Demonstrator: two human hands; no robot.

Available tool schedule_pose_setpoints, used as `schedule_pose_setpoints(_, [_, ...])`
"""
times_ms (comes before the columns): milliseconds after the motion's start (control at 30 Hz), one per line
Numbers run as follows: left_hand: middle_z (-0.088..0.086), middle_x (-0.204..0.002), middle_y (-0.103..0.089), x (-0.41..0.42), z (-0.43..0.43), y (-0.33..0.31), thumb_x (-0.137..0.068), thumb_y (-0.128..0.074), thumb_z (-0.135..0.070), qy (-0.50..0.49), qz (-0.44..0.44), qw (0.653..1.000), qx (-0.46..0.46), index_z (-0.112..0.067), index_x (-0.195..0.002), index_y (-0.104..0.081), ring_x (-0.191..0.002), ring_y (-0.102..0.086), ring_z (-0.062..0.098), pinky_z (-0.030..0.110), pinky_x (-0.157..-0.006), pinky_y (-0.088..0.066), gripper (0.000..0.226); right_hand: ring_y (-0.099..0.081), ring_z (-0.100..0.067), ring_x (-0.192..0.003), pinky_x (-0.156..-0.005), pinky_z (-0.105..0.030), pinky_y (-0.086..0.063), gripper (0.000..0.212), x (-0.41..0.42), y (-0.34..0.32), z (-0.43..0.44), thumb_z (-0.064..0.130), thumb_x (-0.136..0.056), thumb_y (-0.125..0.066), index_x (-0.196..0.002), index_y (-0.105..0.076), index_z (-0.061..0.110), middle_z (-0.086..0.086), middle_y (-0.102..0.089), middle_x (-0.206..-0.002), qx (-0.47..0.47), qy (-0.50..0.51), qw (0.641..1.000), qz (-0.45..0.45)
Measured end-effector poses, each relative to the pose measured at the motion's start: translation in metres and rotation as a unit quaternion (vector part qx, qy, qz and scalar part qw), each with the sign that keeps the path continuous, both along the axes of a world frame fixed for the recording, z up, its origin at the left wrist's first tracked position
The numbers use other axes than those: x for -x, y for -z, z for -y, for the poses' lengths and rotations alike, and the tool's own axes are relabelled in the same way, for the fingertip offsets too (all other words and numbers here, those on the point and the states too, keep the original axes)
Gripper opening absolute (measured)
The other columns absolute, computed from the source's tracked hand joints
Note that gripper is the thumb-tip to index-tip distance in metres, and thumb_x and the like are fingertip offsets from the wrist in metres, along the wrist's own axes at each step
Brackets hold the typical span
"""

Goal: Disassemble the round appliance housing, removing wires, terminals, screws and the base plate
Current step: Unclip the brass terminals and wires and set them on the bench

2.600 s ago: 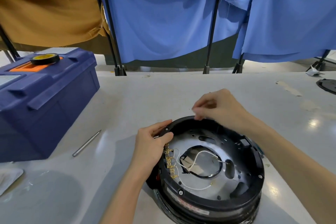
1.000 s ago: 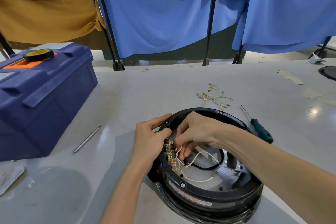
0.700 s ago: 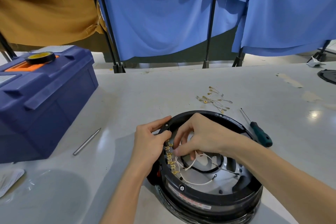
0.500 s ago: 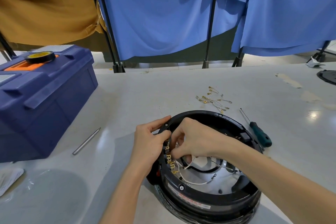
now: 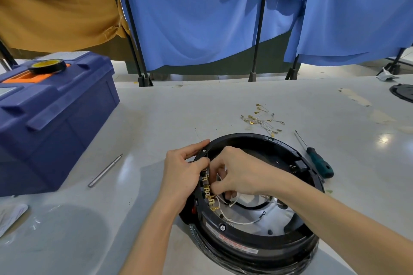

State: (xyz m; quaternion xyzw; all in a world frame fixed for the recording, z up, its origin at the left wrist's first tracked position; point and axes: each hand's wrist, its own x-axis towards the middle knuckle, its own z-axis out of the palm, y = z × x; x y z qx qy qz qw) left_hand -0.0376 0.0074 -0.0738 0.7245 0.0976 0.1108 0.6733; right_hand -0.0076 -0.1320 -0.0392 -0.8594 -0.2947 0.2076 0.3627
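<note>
Workshop or repair station indicated. Grey work surface [image 5: 178, 114] scuffed, marked by tape residue. Blue plastic toolbox [image 5: 55, 118] placed at left, black tape roll [image 5: 47, 66] set on lid. Green-handled screwdriver [image 5: 317, 158] and thin metal rod [image 5: 105, 171] laid loose on surface. Round black housing [image 5: 257, 250] opened up, brass terminals [image 5: 210, 196] and white wires [image 5: 241, 222] exposed inside. Detached leads [image 5: 261, 119] piled beyond housing. Station screened off by blue cloth [image 5: 201, 18] and mustard cloth [image 5: 55, 6] hung on black stands [image 5: 259, 29].
</note>
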Motion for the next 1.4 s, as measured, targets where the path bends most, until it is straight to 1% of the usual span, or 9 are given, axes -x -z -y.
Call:
schedule_pose_setpoints(233, [-0.01, -0.093, -0.076, 0.0, 0.001, 0.0, -0.075, -0.063, 0.007, 0.0, -0.004, 1.0, 0.008, -0.026, -0.101, -0.075, -0.077, -0.073, 0.008, 0.018, -0.059, -0.054, 0.044, -0.057, -0.021, -0.052, -0.052, -0.027, -0.048, 0.005, 0.004, 0.005, -0.003, 0.002, -0.075, -0.066, -0.073, -0.068, -0.002, -0.016, -0.06, -0.063, -0.009, 0.03, 0.999, -0.021])
schedule_pose_setpoints(433, [-0.01, -0.096, -0.075, 0.0, 0.0, 0.0, -0.076, -0.064, 0.006, 0.0, -0.005, 1.0, 0.004, -0.026, -0.102, -0.075, -0.08, -0.072, 0.007, 0.02, -0.063, -0.056, 0.043, -0.056, -0.02, -0.051, -0.054, -0.028, -0.046, 0.006, 0.004, 0.005, -0.003, 0.002, -0.073, -0.066, -0.067, -0.068, 0.001, -0.016, -0.062, -0.062, -0.014, 0.045, 0.998, -0.041])
schedule_pose_setpoints(567, [-0.009, -0.096, -0.075, -0.001, 0.0, 0.001, -0.078, -0.064, 0.006, -0.006, -0.007, 1.0, -0.004, -0.027, -0.102, -0.075, -0.078, -0.073, 0.011, 0.028, -0.067, -0.06, 0.042, -0.062, -0.014, -0.05, -0.058, -0.025, -0.052, 0.015, 0.003, 0.005, 0.006, 0.003, -0.075, -0.07, -0.061, -0.065, 0.006, -0.002, -0.061, -0.05, -0.018, 0.064, 0.996, -0.058])
schedule_pose_setpoints(733, [-0.007, -0.097, -0.075, -0.001, 0.001, 0.001, -0.078, -0.063, 0.007, -0.009, -0.005, 1.0, -0.002, -0.023, -0.104, -0.075, -0.081, -0.072, 0.009, 0.025, -0.07, -0.059, 0.042, -0.058, -0.011, -0.047, -0.051, -0.018, -0.047, 0.015, 0.006, -0.002, 0.006, 0.002, -0.077, -0.07, -0.064, -0.066, 0.007, 0.0, -0.059, -0.049, -0.015, 0.039, 0.997, -0.058])
schedule_pose_setpoints(900, [-0.008, -0.101, -0.074, -0.001, 0.0, 0.002, -0.078, -0.064, 0.005, -0.012, -0.008, 1.0, -0.011, -0.026, -0.103, -0.075, -0.09, -0.071, 0.01, 0.036, -0.082, -0.058, 0.041, -0.059, -0.009, -0.045, -0.049, -0.017, -0.047, 0.009, 0.007, -0.004, 0.009, 0.006, -0.079, -0.075, -0.076, -0.071, -0.001, -0.001, -0.061, -0.051, -0.026, 0.045, 0.997, -0.06])
schedule_pose_setpoints(1033, [-0.007, -0.101, -0.075, -0.001, 0.0, 0.002, -0.078, -0.063, 0.006, -0.009, -0.005, 1.0, -0.007, -0.027, -0.101, -0.075, -0.088, -0.072, 0.011, 0.034, -0.081, -0.059, 0.042, -0.059, -0.011, -0.051, -0.05, -0.019, -0.046, 0.011, 0.011, -0.004, 0.007, 0.016, -0.084, -0.072, -0.081, -0.075, 0.005, -0.008, -0.068, -0.064, 0.013, 0.038, 0.999, 0.014])
schedule_pose_setpoints(1133, [-0.009, -0.099, -0.075, -0.001, 0.0, 0.002, -0.078, -0.064, 0.005, -0.009, -0.002, 1.0, -0.008, -0.029, -0.1, -0.075, -0.091, -0.071, 0.009, 0.031, -0.083, -0.057, 0.042, -0.061, -0.02, -0.077, -0.071, -0.032, -0.049, 0.011, 0.013, -0.002, 0.005, 0.022, -0.084, -0.072, -0.084, -0.078, 0.013, -0.011, -0.068, -0.093, 0.051, 0.03, 0.994, 0.09])
schedule_pose_setpoints(1233, [-0.011, -0.099, -0.075, 0.0, 0.0, 0.0, -0.078, -0.066, 0.004, -0.006, 0.003, 1.0, -0.013, -0.033, -0.098, -0.075, -0.092, -0.07, 0.005, 0.027, -0.082, -0.056, 0.042, -0.055, -0.004, -0.074, -0.069, -0.022, -0.044, 0.01, 0.017, -0.003, 0.006, 0.025, -0.081, -0.075, -0.087, -0.077, 0.017, 0.001, -0.065, -0.1, 0.032, 0.046, 0.992, 0.116])
schedule_pose_setpoints(1400, [-0.009, -0.1, -0.075, 0.001, 0.0, 0.0, -0.078, -0.074, -0.005, -0.021, 0.01, 1.0, -0.008, -0.026, -0.101, -0.075, -0.096, -0.07, 0.009, 0.036, -0.087, -0.056, 0.031, -0.06, -0.004, -0.075, -0.071, -0.02, -0.049, 0.008, 0.02, -0.008, 0.013, 0.024, -0.074, -0.08, -0.08, -0.076, 0.021, 0.006, -0.062, -0.099, -0.007, 0.025, 0.992, 0.126])
